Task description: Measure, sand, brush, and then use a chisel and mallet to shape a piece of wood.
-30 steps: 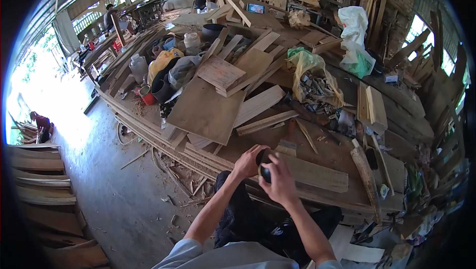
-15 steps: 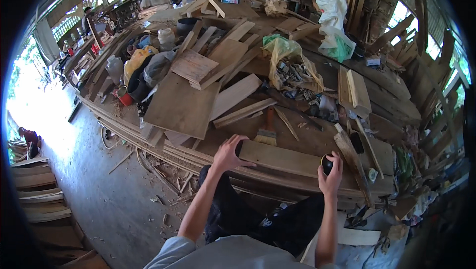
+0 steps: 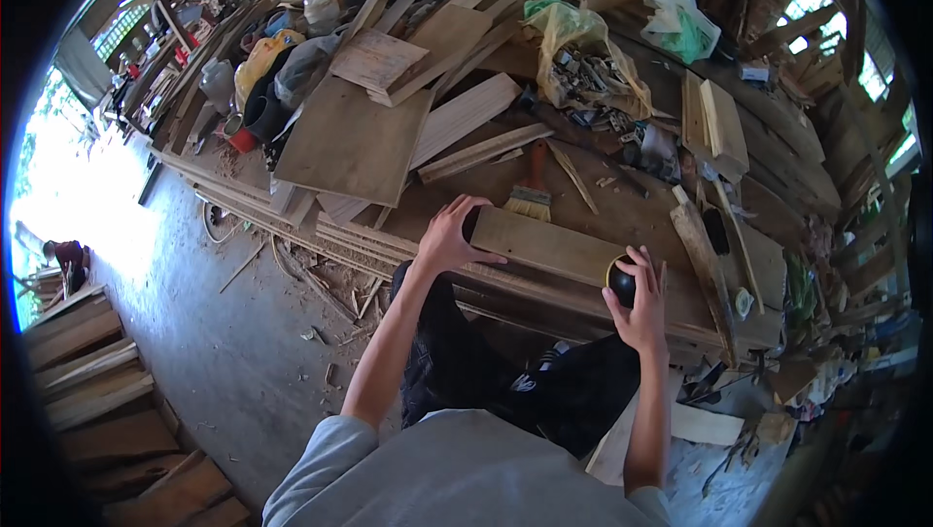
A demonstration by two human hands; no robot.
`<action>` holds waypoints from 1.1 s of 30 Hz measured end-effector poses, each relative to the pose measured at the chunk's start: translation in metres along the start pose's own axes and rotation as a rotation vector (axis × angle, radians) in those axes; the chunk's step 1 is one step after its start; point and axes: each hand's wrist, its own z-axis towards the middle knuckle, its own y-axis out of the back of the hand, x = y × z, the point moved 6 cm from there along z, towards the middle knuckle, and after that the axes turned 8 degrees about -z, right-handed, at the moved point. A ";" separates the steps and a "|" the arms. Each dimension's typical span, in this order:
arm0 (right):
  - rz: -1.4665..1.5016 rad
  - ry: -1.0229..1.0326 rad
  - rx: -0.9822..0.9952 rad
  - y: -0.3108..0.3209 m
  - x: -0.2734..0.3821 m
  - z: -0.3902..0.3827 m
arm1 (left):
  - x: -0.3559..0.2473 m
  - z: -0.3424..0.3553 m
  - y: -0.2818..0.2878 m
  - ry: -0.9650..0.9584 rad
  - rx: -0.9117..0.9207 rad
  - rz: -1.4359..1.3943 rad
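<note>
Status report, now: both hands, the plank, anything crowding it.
Left hand flat on plank end. Right hand holds black round object at plank's other end. Paintbrush lies just beyond.

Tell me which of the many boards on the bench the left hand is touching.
The left hand rests on the end of the short plank lying crosswise at the bench's near edge, just below the paintbrush. The big flat sheet and other boards lie farther back, untouched.

The right hand [image 3: 641,308] covers most of a small black round thing [image 3: 620,281]; the plank's [image 3: 554,247] end sits under the left hand [image 3: 449,240].
</note>
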 end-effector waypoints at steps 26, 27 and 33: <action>-0.016 -0.117 -0.182 -0.014 0.020 0.036 | -0.008 -0.001 -0.001 0.003 0.005 0.000; 0.051 -0.145 -0.171 -0.021 0.036 0.038 | -0.006 0.000 0.001 0.005 -0.005 0.005; 0.082 0.177 -0.099 -0.032 0.085 0.049 | -0.005 -0.004 0.000 0.029 0.003 0.018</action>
